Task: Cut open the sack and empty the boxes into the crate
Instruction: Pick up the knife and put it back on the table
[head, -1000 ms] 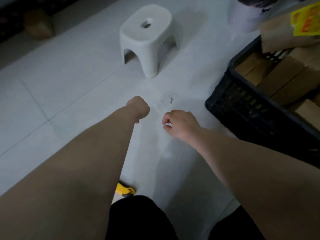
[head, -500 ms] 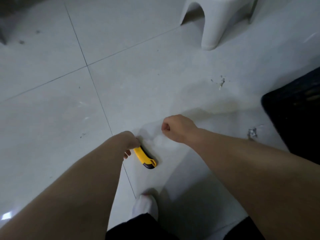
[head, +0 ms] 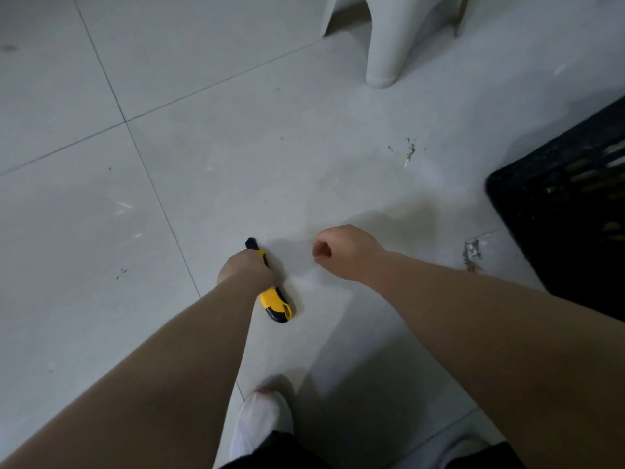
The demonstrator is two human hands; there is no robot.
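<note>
A yellow and black utility knife [head: 275, 302] lies on the pale tiled floor in front of me. My left hand [head: 247, 270] is down on its middle, fingers curled round the handle, with the black tip and the yellow rear end sticking out on either side. My right hand [head: 341, 252] hovers just to the right of it in a loose fist, holding nothing. The black plastic crate [head: 558, 211] shows only as a corner at the right edge. No sack or boxes are in view.
A white plastic stool [head: 385, 38] stands at the top of the frame. Small scraps of debris [head: 407, 152] and more bits [head: 471, 253] lie on the floor near the crate. My white-shoed foot [head: 262, 421] is at the bottom.
The view has dropped from the crate and stool to the floor. My left hand has reached the knife and closed over its handle. My right hand stays curled in the same place.
</note>
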